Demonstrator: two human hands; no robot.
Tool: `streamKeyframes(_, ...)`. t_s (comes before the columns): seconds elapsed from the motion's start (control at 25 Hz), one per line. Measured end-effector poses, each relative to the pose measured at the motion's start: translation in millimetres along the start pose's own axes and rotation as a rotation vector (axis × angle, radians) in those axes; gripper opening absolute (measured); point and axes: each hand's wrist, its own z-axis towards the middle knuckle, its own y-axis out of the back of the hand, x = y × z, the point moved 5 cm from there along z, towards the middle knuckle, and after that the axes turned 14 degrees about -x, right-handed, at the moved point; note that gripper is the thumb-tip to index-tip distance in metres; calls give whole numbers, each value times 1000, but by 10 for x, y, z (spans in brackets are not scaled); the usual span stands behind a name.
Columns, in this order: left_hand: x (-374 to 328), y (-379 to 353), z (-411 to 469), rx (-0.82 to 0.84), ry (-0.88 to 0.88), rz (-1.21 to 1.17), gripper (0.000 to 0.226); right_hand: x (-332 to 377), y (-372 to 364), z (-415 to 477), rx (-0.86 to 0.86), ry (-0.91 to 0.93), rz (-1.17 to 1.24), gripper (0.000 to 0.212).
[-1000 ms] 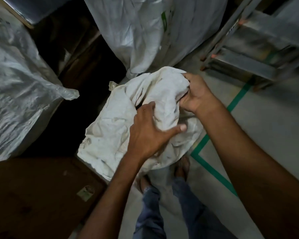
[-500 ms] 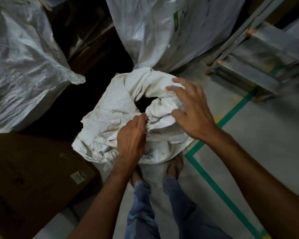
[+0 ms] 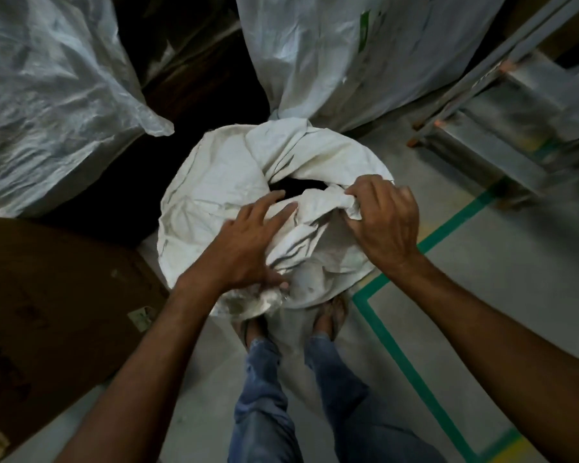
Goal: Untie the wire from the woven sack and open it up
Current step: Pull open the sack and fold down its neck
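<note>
Standing on the concrete floor (image 3: pixel 482 279) at a person's feet, the white woven sack (image 3: pixel 221 182) shows a dark gap at its mouth. The right hand (image 3: pixel 385 225) clutches a bunched fold of its rim; the left hand (image 3: pixel 248 252) lies spread on the cloth, fingers straight. A cardboard box (image 3: pixel 47 312) sits left, green floor tape (image 3: pixel 398 355) right.

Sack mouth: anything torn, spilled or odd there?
Nothing torn or spilled. The sack mouth is only part open, a dark gap amid crumpled folds. The right hand grips a bunched fold of the rim; the left hand lies flat on the cloth.
</note>
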Motion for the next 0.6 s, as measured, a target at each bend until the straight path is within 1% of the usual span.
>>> streamKeyframes(0.04,43,-105,21,-1,-65,170,119,-13,-5,-31,0,-53,-15,16)
streamKeyframes(0.08,64,-220,36,29,-72,258,105,-7,-9,-25,40,-80,-26,11)
streamKeyframes(0.12,61,-284,50,3,-45,264,81,8,-15,-18,126,-96,-40,9)
streamKeyframes(0.16,61,-290,56,-94,11,247,59,18,-25,-19,269,-114,-54,15)
streamKeyframes(0.2,77,-235,30,-231,82,219,47,35,-32,-38,441,-111,-62,25)
streamKeyframes(0.24,54,-143,-20,-395,116,209,42,83,-7,-58,596,-61,-73,34)
streamKeyframes(0.28,-35,-43,-74,-554,93,245,39,175,25,-94,719,19,-55,43)
streamKeyframes(0.32,-156,28,-126,-676,47,279,35,301,61,-101,773,85,0,52)
streamKeyframes(0.36,-288,74,-144,-775,19,274,31,407,79,-69,765,98,72,60)
streamKeyframes(0.4,-404,104,-134,-852,42,236,30,473,56,-17,725,66,127,66)
streamKeyframes(0.44,-460,131,-94,-893,116,177,32,505,-15,34,696,14,154,68)
streamKeyframes(0.48,-483,154,-53,-891,194,94,37,501,-93,76,667,-39,166,63)
streamKeyframes(0.52,-474,127,-27,-812,225,-25,44,459,-146,116,613,-70,169,53)
streamKeyframes(0.56,-441,93,-18,-666,211,-192,50,374,-154,141,527,-70,155,43)
streamKeyframes(0.6,-388,77,-30,-460,197,-424,58,264,-121,134,424,-64,130,33)
